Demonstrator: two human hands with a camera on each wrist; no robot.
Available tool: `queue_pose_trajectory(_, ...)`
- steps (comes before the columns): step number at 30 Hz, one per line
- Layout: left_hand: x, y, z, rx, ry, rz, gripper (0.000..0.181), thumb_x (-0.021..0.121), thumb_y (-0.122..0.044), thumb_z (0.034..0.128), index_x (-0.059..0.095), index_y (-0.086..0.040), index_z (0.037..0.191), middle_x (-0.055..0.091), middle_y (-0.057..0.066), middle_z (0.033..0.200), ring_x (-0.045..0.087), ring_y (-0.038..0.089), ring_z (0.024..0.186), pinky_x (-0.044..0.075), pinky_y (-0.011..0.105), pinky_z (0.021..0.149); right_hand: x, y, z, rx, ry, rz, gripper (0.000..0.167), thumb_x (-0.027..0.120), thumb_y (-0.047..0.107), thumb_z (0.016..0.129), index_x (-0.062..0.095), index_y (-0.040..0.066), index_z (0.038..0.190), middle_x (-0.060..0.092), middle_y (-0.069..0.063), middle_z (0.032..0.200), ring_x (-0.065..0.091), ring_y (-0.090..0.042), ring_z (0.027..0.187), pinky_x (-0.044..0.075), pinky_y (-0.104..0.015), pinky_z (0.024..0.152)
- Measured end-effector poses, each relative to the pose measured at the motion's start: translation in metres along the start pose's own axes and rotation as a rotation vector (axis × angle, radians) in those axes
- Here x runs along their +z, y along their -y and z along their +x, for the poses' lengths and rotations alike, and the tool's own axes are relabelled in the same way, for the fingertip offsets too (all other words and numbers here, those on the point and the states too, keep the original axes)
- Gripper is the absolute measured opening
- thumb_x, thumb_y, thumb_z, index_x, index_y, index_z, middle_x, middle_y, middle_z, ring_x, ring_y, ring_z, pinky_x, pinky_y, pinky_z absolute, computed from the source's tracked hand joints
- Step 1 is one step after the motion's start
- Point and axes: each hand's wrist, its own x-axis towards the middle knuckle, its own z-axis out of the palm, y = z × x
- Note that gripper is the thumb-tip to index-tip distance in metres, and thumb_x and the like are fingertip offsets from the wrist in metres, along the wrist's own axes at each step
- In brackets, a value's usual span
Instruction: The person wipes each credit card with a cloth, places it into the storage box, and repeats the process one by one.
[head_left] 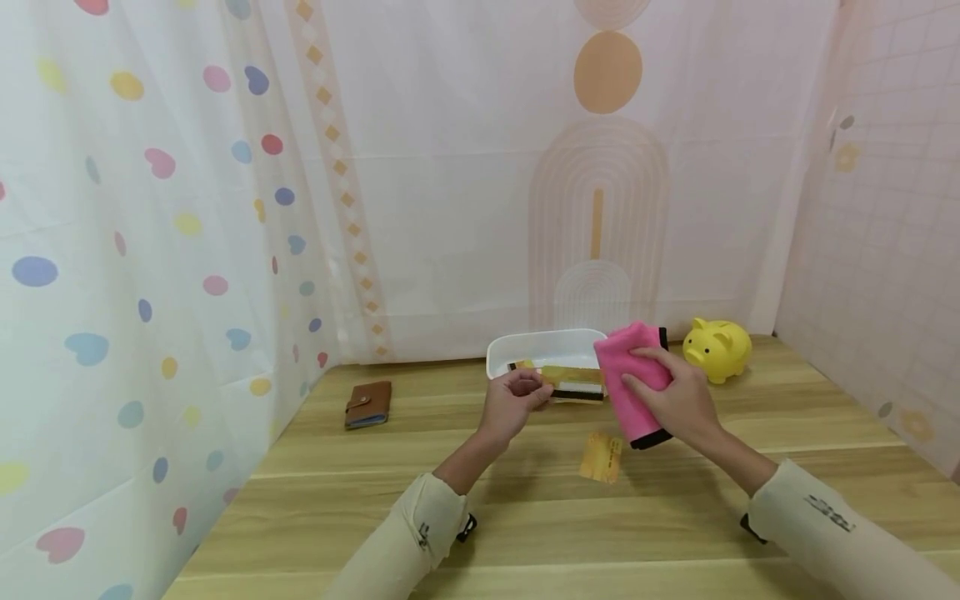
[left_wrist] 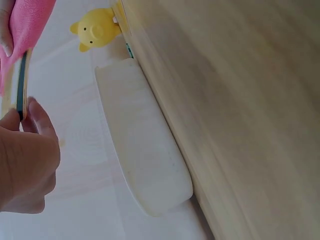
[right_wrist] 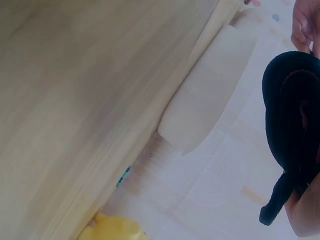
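Note:
My left hand (head_left: 512, 404) pinches a gold bank card (head_left: 573, 385) by its left end, with the card's dark stripe along the lower edge. A folded pink cloth with black edging (head_left: 624, 372) is in my right hand (head_left: 686, 398), fingers and thumb on its near side. At the card's right end the cloth overlaps it in the left wrist view, where the card (left_wrist: 22, 87) shows nearly edge-on. Rolled black edging (right_wrist: 275, 95) hides much of the right hand in the right wrist view. Another gold bank card (head_left: 601, 457) lies on the table below the cloth.
Behind the hands stands a white tray (head_left: 501, 348), with part of a striped card (head_left: 520, 364) showing in it. A yellow piggy bank (head_left: 717, 350) stands at the right. A brown wallet (head_left: 368, 405) lies on the wooden table at the left. Curtains hang behind.

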Motion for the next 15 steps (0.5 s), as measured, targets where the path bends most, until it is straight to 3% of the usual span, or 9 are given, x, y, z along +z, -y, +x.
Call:
queue_pose_trajectory(3,0.001,-0.001,-0.001,-0.047,0.005,-0.046,0.009,0.070,0.008,0.0870,0.063,0.003,0.088,0.071,0.007,0.082,0.072,0.017,0.072,0.059,0.043,0.078,-0.001,0.003,0.000,-0.013,-0.010,0.010,0.033,0.083,0.008,0.079,0.070,0.004,0.109,0.071,-0.016,0.098,0.060,-0.020,0.069,0.051,-0.025,0.054)
queue_pose_trajectory(6,0.001,0.000,-0.001,-0.089,0.006,-0.068,0.009,0.069,0.008,0.0876,0.062,0.002,0.088,0.072,0.011,0.084,0.072,0.017,0.071,0.058,0.045,0.079,-0.002,0.005,0.001,-0.027,-0.020,0.029,0.033,0.083,0.006,0.079,0.070,0.004,0.108,0.071,-0.016,0.097,0.061,-0.018,0.067,0.051,-0.024,0.053)
queue_pose_trajectory(11,0.001,-0.001,-0.001,-0.151,-0.002,-0.100,0.011,0.070,0.003,0.0889,0.062,0.006,0.096,0.073,0.015,0.090,0.073,0.019,0.073,0.060,0.035,0.074,-0.005,0.011,0.003,-0.039,-0.046,0.060,0.033,0.083,0.003,0.078,0.069,0.003,0.108,0.071,-0.016,0.097,0.061,-0.016,0.068,0.051,-0.021,0.053)
queue_pose_trajectory(15,0.001,-0.001,0.000,-0.167,0.004,-0.143,0.017,0.069,0.004,0.0894,0.060,0.008,0.103,0.073,0.011,0.089,0.074,0.023,0.078,0.060,0.032,0.074,-0.005,0.019,0.003,-0.035,-0.032,0.077,0.033,0.083,0.003,0.078,0.070,0.003,0.108,0.072,-0.016,0.095,0.061,-0.016,0.065,0.052,-0.023,0.051)
